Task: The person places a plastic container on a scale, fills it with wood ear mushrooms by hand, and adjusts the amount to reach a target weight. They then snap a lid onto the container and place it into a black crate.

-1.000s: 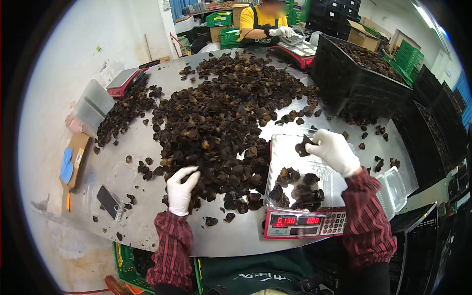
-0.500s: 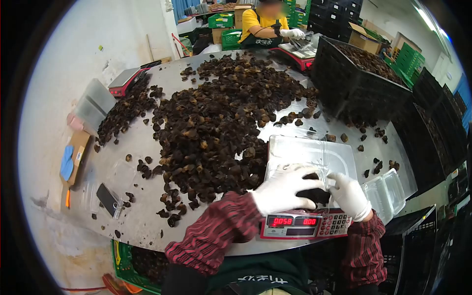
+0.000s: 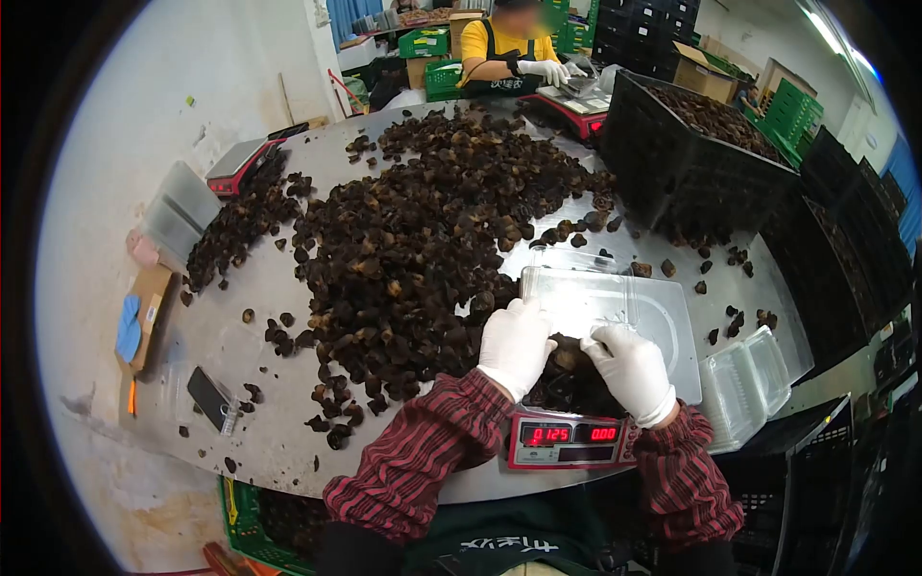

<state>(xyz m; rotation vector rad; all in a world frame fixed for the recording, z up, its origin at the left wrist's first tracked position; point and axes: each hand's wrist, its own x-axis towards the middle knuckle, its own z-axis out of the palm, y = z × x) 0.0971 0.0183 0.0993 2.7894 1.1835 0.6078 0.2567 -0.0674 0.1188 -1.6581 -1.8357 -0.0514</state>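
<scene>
My left hand [image 3: 516,348], in a white glove, has its fingers curled at the left side of a heap of dark dried pieces [image 3: 569,382] on the scale [image 3: 663,322]. At the heap's right side my right hand [image 3: 632,370], also gloved, has its fingers bent together. What either hand grips, if anything, is hidden or too small to make out. Clear plastic shows faintly around the heap. The red display [image 3: 550,435] reads 0.125. The large pile of dark pieces [image 3: 403,250] lies left of the scale.
Open clear containers [image 3: 744,389] stand at the right edge. A black crate [image 3: 687,158] stands at the back right. A co-worker [image 3: 504,58] is across the table. A phone [image 3: 207,396] and another scale [image 3: 240,163] are on the left.
Both hands have moved apart from over the scale, the left one leftward, and their fingers are more curled. The dark heap shows more fully. The reading rose from 0.058 to 0.125.
</scene>
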